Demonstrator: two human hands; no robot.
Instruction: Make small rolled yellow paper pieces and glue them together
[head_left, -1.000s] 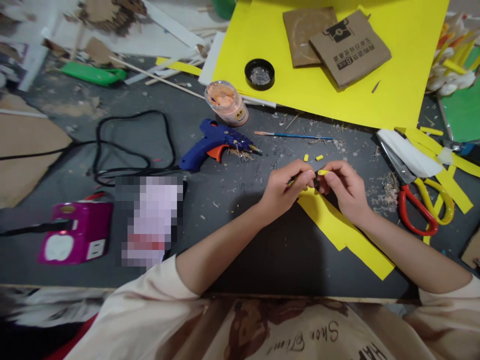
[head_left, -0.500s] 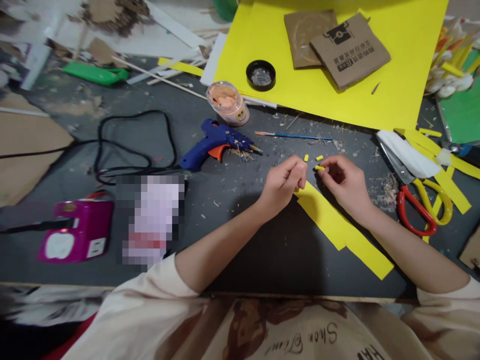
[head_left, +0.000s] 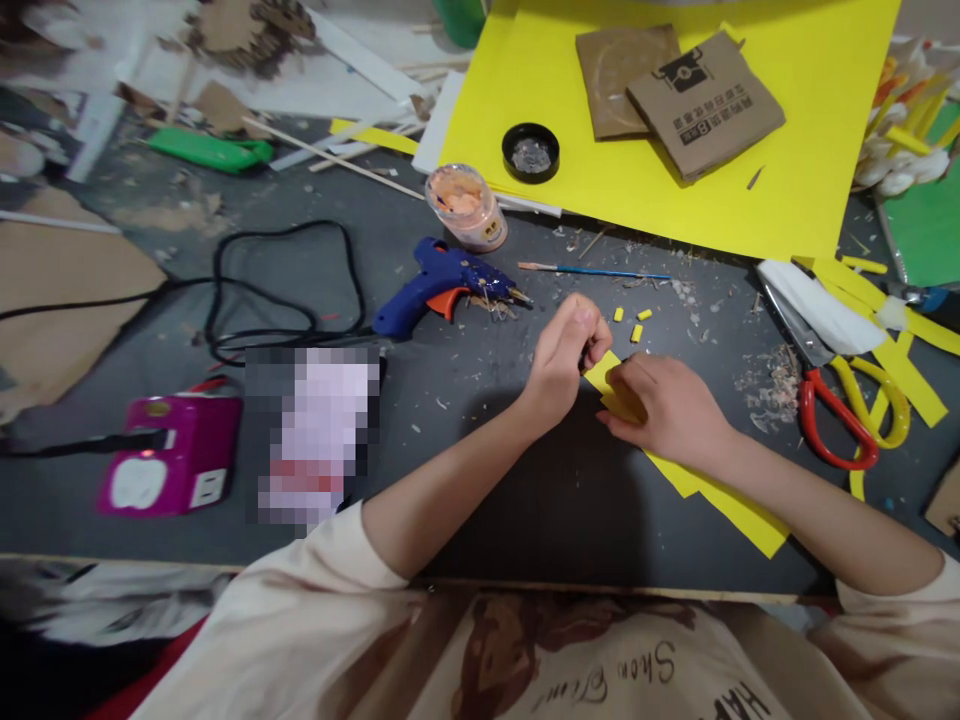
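Note:
My right hand [head_left: 667, 405] is closed over the upper part of the yellow paper strips [head_left: 739, 515], thumb below and fingers above. The strips lie slantwise on the dark table, partly under that hand and forearm. Beside their upper end, my left hand [head_left: 564, 360] has its fingers curled in; whatever they hold is hidden. Three small yellow rolled pieces lie just beyond my hands: one roll [head_left: 618, 314] at the left, another roll [head_left: 644, 315] at the right, and a third roll [head_left: 636, 333] nearest my right hand.
A blue glue gun [head_left: 442, 285], a thin paintbrush [head_left: 600, 271] and an open paint jar [head_left: 469, 210] lie beyond my left hand. Scissors [head_left: 836, 415] rest at the right. A yellow sheet [head_left: 517, 60] bears cardboard pieces [head_left: 705, 105]. A phone [head_left: 322, 440] and a purple box [head_left: 176, 455] are at the left.
My right hand has let go of a small yellow roll, which now lies by the other two. It has moved down and left onto the paper strips. My left hand has shifted slightly left.

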